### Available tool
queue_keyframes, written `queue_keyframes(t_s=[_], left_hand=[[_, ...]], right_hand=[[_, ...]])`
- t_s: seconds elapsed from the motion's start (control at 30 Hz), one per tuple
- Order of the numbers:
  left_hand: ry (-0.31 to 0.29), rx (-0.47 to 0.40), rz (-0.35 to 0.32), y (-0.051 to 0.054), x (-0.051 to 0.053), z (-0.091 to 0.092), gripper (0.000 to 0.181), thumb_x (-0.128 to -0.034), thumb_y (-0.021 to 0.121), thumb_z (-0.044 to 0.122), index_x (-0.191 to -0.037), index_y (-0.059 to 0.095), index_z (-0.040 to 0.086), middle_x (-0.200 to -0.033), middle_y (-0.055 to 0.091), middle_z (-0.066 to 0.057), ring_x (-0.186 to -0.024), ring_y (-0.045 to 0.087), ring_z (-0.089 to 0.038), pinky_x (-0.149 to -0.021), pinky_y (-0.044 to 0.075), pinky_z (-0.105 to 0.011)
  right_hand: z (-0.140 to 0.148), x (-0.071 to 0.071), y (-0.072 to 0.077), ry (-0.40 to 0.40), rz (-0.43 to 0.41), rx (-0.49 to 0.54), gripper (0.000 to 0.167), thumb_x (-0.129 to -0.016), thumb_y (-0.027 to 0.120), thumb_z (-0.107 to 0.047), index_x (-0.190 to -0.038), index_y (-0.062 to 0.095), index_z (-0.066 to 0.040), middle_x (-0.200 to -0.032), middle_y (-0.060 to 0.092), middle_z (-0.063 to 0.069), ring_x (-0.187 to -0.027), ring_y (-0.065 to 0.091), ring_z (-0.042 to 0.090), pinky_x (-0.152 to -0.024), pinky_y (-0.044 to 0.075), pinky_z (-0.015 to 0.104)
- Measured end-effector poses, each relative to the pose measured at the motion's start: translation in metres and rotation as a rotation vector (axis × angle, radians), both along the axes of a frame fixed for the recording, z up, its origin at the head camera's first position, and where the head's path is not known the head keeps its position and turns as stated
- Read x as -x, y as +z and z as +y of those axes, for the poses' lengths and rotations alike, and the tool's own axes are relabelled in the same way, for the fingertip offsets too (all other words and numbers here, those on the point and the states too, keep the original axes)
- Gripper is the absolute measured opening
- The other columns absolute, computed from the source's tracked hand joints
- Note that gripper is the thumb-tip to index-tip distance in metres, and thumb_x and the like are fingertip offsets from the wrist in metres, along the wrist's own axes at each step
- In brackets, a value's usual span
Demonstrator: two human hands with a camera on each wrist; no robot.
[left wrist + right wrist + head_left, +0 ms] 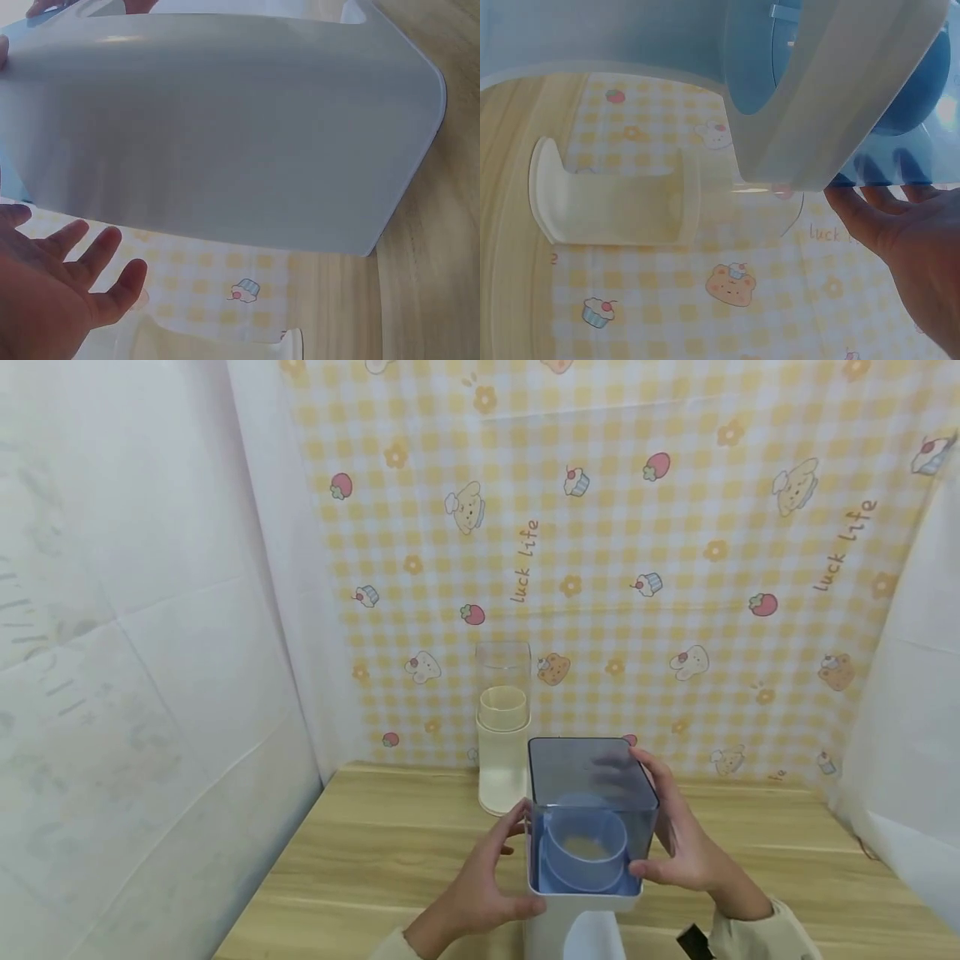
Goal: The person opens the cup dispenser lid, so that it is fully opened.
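A white dispenser (540, 927) with an arched opening stands at the table's front. Its square, see-through blue-grey top container (592, 772) has a round collar (585, 835) showing inside. My left hand (487, 885) holds the left side, thumb at the lower front rim and fingers along the side. In the left wrist view, some of its fingers (97, 255) are spread beside the white body (225, 135). My right hand (686, 852) grips the container's right side, thumb at the front corner, fingers behind. Its fingertips (847, 199) meet the see-through wall in the right wrist view.
A cream dispenser (502, 768) with a clear cylinder (502, 664) on top stands behind, against the yellow checked cloth (600, 543). White sheets (150, 610) hang at both sides of the wooden table (360, 852).
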State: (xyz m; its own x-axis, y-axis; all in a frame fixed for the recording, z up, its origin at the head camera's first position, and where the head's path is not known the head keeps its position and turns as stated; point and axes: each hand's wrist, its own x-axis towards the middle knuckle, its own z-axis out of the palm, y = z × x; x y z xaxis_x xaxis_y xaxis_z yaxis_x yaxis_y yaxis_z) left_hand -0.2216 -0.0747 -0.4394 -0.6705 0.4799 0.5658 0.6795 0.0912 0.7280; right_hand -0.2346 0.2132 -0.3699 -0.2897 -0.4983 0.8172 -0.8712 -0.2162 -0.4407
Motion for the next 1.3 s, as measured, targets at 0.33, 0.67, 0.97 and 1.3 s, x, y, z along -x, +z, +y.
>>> queue_keyframes(t_s=[0.33,0.67,0.97,1.3], left_hand=[[0.036,-0.024,-0.058,-0.001,-0.006,0.007,0.105,-0.0757,0.083,0.038,-0.158,0.023,0.015,-0.151,0.042,-0.003,-0.13,0.047,-0.021,-0.099,0.043,-0.043],[0.052,-0.039,-0.072,-0.002,-0.006,0.012,0.104,-0.0736,0.085,0.031,-0.157,0.026,0.01,-0.15,0.044,-0.004,-0.128,0.05,-0.022,-0.096,0.045,-0.039],[0.089,-0.04,-0.128,-0.002,-0.01,0.018,0.105,-0.0738,0.085,0.04,-0.156,0.026,0.013,-0.145,0.046,-0.002,-0.124,0.049,-0.02,-0.092,0.044,-0.037],[0.127,-0.023,-0.06,0.004,-0.008,0.02,0.096,-0.07,0.087,0.038,-0.149,0.036,0.02,-0.132,0.054,0.003,-0.113,0.055,-0.017,-0.084,0.044,-0.032]], right_hand=[[-0.006,-0.003,-0.002,-0.001,-0.036,-0.003,0.101,-0.084,0.07,-0.013,-0.148,-0.003,0.016,-0.162,-0.009,0.024,-0.151,0.0,0.027,-0.113,0.023,0.024],[-0.002,-0.009,-0.001,-0.213,-0.099,-0.063,0.128,-0.068,0.092,-0.024,-0.153,0.002,0.007,-0.165,-0.004,0.019,-0.146,0.02,0.019,-0.106,0.03,0.02],[0.0,-0.005,-0.003,-0.232,-0.017,-0.046,0.129,-0.064,0.094,-0.024,-0.149,0.004,0.013,-0.162,0.01,0.023,-0.138,0.034,0.019,-0.106,0.03,0.019],[0.001,0.003,-0.002,-0.199,0.026,-0.039,0.127,-0.064,0.095,-0.024,-0.147,0.006,0.014,-0.152,0.031,0.017,-0.129,0.044,0.018,-0.101,0.038,0.021]])
